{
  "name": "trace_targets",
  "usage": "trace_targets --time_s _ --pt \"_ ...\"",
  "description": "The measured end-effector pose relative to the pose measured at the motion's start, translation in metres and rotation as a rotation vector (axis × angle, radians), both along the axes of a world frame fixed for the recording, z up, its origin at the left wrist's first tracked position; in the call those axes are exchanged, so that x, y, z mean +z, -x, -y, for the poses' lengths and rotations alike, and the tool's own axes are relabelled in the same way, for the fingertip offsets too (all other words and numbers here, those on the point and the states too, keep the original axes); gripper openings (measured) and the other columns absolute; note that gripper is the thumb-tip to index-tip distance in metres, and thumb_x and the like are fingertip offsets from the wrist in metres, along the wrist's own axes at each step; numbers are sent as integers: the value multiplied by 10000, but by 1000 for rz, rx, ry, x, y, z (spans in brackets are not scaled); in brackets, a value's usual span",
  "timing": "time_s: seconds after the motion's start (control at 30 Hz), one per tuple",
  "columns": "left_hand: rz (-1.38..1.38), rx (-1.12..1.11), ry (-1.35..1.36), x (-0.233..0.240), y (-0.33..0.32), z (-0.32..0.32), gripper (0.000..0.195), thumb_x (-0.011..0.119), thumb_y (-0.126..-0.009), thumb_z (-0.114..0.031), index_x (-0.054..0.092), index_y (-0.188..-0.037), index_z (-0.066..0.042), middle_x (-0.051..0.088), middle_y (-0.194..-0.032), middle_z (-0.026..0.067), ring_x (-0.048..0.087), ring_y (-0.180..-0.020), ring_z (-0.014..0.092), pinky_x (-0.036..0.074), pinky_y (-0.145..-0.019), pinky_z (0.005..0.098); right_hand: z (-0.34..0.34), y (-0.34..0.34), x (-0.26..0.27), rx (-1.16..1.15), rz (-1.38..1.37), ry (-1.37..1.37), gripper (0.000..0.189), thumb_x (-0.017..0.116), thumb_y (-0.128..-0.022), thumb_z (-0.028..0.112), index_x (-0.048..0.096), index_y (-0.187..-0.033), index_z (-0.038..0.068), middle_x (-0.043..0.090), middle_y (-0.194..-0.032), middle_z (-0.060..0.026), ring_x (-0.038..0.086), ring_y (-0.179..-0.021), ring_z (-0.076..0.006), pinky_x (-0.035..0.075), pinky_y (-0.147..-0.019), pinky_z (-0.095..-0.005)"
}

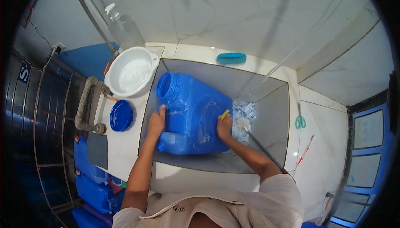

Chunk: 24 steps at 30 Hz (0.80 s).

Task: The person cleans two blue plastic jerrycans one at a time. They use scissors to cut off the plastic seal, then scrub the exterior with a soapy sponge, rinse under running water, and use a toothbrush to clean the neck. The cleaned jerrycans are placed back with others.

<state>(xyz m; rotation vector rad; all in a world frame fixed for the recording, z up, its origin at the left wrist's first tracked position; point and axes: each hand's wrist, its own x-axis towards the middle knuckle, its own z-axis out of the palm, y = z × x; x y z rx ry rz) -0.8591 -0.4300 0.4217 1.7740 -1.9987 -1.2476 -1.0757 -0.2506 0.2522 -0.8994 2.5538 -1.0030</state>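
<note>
A large blue plastic jerrycan (200,115) lies on its side in a grey tiled sink basin (272,112), its wide open mouth facing left. Whitish streaks, like suds, mark its upper face. My left hand (157,122) grips the jerrycan's left end, just below the neck. At the other end, my right hand (224,127) is closed around a small yellow object (225,114) and rests against the jerrycan. Most of that yellow object is hidden by the fingers. A blue round screw lid (121,115), streaked with white, lies on the left ledge.
Crumpled pale labels or paper (244,111) and a dark rod (265,148) lie at the basin's right. Around the rim are a white basin (132,73) with suds, a pump bottle (126,31), a teal brush (231,58), green-handled scissors (300,121) and a toothbrush (306,150).
</note>
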Motion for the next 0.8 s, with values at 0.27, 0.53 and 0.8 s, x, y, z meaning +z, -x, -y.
trace_targets --time_s 0.27,0.53,0.8 --pt "105 -96 524 -58 -15 22 699 367 -920 -556 555 -866 115 585 -636 245 617 -530 332 486 -536 425 100 -90 190 1241 -234 -35 321 513 -832 246 604 -976 -26 589 -1015 -213 519 -1062 -360 357 -983 -420" --pt "-221 34 -39 4 6 -9 599 439 -920 -509 564 -865 74 531 -544 133 496 -372 200 403 -355 330 8 -78 155 796 -357 501 303 529 -859 137 554 -1127 -3 483 -1209 -223 443 -1167 -369 334 -997 -489" --pt "-186 -532 307 56 46 -68 509 455 -926 -448 565 -911 48 546 -596 216 550 -528 357 413 -541 487 21 33 248 23 -104 538 266 454 -937 219 530 -1090 15 517 -1136 -197 498 -1078 -346 373 -948 -420"
